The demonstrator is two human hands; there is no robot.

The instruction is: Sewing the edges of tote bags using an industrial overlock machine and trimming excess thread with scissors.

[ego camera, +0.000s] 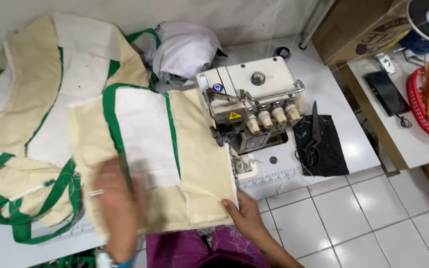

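White sewing table (333, 149) over a tiled floor, with a cream overlock machine (251, 106) sitting in the middle of it. Both hands are down on a cream fabric panel (145, 149) with green binding and a white pocket piece, lying flat on the table just left of the machine, its right edge touching the presser area. Left hand (120, 208) is blurry, looks spread flat and pressing the cloth near the lower left; right hand (247, 213) pinches the lower right corner, thumb on top. More cream and green pieces (31, 124) are piled to the left. Scissors (314, 136) rest on a dark cloth mat (326, 149) right of the machine. What I'd worry about: that right edge is so near the knife and needles that if the layers slip out of line the seam could wander, and loose threads could snag. Red basket (418, 109) on the side counter holds white scraps and something orange; can't tell what exactly. A black phone (386, 92) lies near it.
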